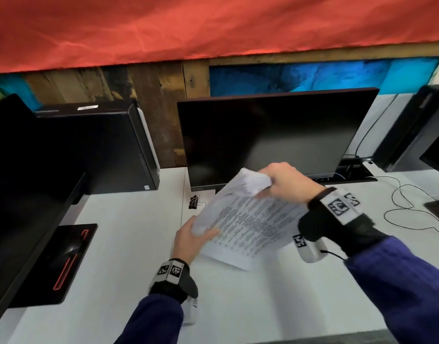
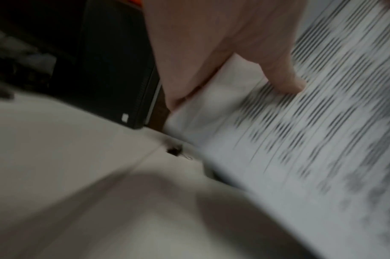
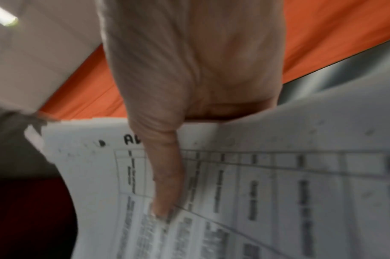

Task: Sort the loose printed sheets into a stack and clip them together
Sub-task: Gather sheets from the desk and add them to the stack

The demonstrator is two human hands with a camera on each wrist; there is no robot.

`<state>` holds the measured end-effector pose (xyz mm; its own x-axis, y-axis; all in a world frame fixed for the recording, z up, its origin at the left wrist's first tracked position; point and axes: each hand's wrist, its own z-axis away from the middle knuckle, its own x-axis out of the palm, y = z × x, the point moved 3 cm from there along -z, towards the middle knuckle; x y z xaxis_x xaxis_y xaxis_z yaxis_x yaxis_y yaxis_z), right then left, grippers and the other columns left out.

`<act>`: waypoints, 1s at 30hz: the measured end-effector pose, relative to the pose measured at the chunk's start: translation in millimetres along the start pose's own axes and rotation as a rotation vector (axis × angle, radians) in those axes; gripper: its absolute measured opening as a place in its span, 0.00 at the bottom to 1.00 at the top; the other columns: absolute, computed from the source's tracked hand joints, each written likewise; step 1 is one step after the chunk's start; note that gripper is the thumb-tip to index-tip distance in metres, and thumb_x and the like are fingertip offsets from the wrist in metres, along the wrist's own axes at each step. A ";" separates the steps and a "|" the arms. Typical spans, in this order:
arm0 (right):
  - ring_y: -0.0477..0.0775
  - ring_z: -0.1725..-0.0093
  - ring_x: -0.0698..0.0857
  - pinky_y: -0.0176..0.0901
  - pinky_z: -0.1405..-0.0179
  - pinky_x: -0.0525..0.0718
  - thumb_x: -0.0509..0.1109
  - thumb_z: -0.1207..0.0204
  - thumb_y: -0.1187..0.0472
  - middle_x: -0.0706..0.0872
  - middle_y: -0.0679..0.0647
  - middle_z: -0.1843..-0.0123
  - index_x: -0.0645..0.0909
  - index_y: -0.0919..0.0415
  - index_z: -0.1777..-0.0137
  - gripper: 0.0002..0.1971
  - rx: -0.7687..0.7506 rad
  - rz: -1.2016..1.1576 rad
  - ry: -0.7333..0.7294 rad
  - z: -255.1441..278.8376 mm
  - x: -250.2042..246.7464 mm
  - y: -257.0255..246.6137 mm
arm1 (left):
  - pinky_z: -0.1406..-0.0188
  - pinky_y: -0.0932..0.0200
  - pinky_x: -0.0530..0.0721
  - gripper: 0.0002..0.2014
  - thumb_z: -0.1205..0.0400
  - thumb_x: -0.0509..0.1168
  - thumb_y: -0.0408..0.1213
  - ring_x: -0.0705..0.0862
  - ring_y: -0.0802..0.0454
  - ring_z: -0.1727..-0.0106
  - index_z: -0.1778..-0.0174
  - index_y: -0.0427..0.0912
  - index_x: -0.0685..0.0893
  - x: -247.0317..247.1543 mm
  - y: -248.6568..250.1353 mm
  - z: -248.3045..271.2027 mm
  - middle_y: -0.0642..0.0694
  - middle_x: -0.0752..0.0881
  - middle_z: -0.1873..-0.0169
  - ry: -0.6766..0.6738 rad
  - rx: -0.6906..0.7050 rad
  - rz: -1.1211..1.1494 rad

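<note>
Several printed sheets (image 1: pixel 248 222) with dense text are held tilted above the white desk (image 1: pixel 129 256), in front of the monitor. My left hand (image 1: pixel 191 238) grips their left edge, thumb (image 2: pixel 284 77) on top of the printed sheets (image 2: pixel 322 140). My right hand (image 1: pixel 283 181) pinches the far top edge, thumb (image 3: pixel 165 175) lying across the table printed on the sheets (image 3: pixel 267 192). A black binder clip (image 1: pixel 194 201) lies on the desk just left of the sheets, untouched; the binder clip (image 2: pixel 174 150) shows blurred in the left wrist view.
A dark monitor (image 1: pixel 268 140) stands right behind the sheets. A black computer tower (image 1: pixel 109 147) stands at the left, with another monitor (image 1: pixel 19 194) and a black mouse pad (image 1: pixel 64 256). Cables (image 1: pixel 412 209) trail at the right near another tower (image 1: pixel 417 130).
</note>
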<state>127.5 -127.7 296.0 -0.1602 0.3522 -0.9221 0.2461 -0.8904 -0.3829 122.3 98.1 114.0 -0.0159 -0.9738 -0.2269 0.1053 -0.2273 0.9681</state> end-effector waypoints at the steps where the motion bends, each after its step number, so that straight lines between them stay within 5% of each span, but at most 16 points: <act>1: 0.49 0.64 0.81 0.42 0.61 0.74 0.78 0.30 0.56 0.85 0.50 0.65 0.82 0.55 0.66 0.08 0.026 -0.138 0.041 8.1 -4.8 18.6 | 0.51 0.56 0.87 0.20 0.36 0.81 0.48 0.89 0.52 0.54 0.52 0.48 0.85 -9.2 3.8 -2.0 0.52 0.91 0.57 0.027 -0.004 0.018; 3: 0.50 0.63 0.85 0.43 0.59 0.79 0.80 0.31 0.58 0.89 0.51 0.63 0.87 0.61 0.63 0.07 0.119 -0.451 0.112 23.5 -2.7 55.4 | 0.48 0.49 0.85 0.19 0.35 0.81 0.42 0.89 0.47 0.53 0.53 0.41 0.84 -18.9 14.5 -3.7 0.47 0.90 0.57 0.062 -0.015 0.175; 6: 0.57 0.53 0.91 0.46 0.48 0.86 0.78 0.30 0.66 0.93 0.56 0.54 0.90 0.63 0.54 0.06 0.210 -0.907 0.173 43.1 27.6 90.0 | 0.39 0.43 0.83 0.24 0.32 0.78 0.37 0.87 0.41 0.41 0.40 0.38 0.83 -8.2 24.0 0.2 0.41 0.89 0.44 -0.061 -0.093 0.514; 9: 0.65 0.46 0.90 0.58 0.39 0.85 0.76 0.30 0.66 0.91 0.63 0.47 0.87 0.69 0.46 0.13 0.279 -1.140 0.209 57.5 69.7 104.2 | 0.38 0.37 0.83 0.18 0.26 0.74 0.31 0.88 0.39 0.42 0.39 0.40 0.85 17.2 22.7 5.5 0.39 0.89 0.44 -0.164 -0.209 0.485; 12: 0.64 0.46 0.90 0.58 0.38 0.85 0.76 0.29 0.67 0.92 0.61 0.47 0.87 0.68 0.45 0.12 0.315 -1.204 0.311 63.4 96.4 106.9 | 0.42 0.40 0.86 0.13 0.25 0.73 0.27 0.89 0.41 0.47 0.46 0.42 0.87 25.5 17.7 0.2 0.39 0.90 0.47 -0.012 -0.193 0.419; 15: 0.62 0.44 0.89 0.51 0.40 0.86 0.76 0.31 0.67 0.91 0.61 0.45 0.87 0.65 0.44 0.14 0.276 -1.260 0.367 62.1 104.2 110.0 | 0.43 0.39 0.86 0.17 0.29 0.77 0.30 0.89 0.41 0.46 0.44 0.41 0.86 27.1 4.1 -7.2 0.41 0.91 0.48 0.078 -0.188 0.443; 18: 0.57 0.42 0.89 0.49 0.40 0.84 0.80 0.36 0.65 0.90 0.58 0.43 0.85 0.62 0.39 0.23 0.287 -1.267 0.251 63.3 114.1 117.4 | 0.40 0.35 0.84 0.32 0.42 0.84 0.40 0.88 0.40 0.44 0.41 0.42 0.85 24.8 -13.3 -9.7 0.41 0.90 0.46 0.023 -0.268 0.424; 21: 0.57 0.41 0.88 0.48 0.42 0.83 0.78 0.35 0.69 0.90 0.58 0.42 0.82 0.62 0.36 0.25 0.322 -1.270 0.161 62.7 126.5 122.1 | 0.38 0.34 0.82 0.34 0.43 0.85 0.39 0.88 0.40 0.43 0.41 0.42 0.84 24.7 -20.8 -8.3 0.40 0.90 0.46 -0.087 -0.314 0.393; 26: 0.64 0.42 0.88 0.53 0.42 0.84 0.85 0.44 0.53 0.90 0.63 0.44 0.84 0.68 0.41 0.32 0.341 -1.367 0.332 52.1 125.8 122.5 | 0.42 0.37 0.85 0.25 0.36 0.82 0.37 0.90 0.42 0.47 0.44 0.39 0.86 25.4 -12.8 -3.0 0.41 0.91 0.49 0.027 -0.252 0.390; 30: 0.58 0.42 0.88 0.44 0.46 0.85 0.80 0.34 0.65 0.90 0.58 0.43 0.83 0.65 0.39 0.22 0.303 -1.278 0.396 52.5 113.4 116.1 | 0.42 0.36 0.85 0.32 0.44 0.84 0.45 0.89 0.43 0.45 0.43 0.43 0.85 21.5 -5.1 1.9 0.42 0.90 0.48 0.013 -0.206 0.386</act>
<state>87.7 -206.3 150.0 0.1778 0.9802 0.0869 -0.0902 0.1042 -0.9905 119.5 78.3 104.5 0.0755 -0.9866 0.1447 0.2971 0.1608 0.9412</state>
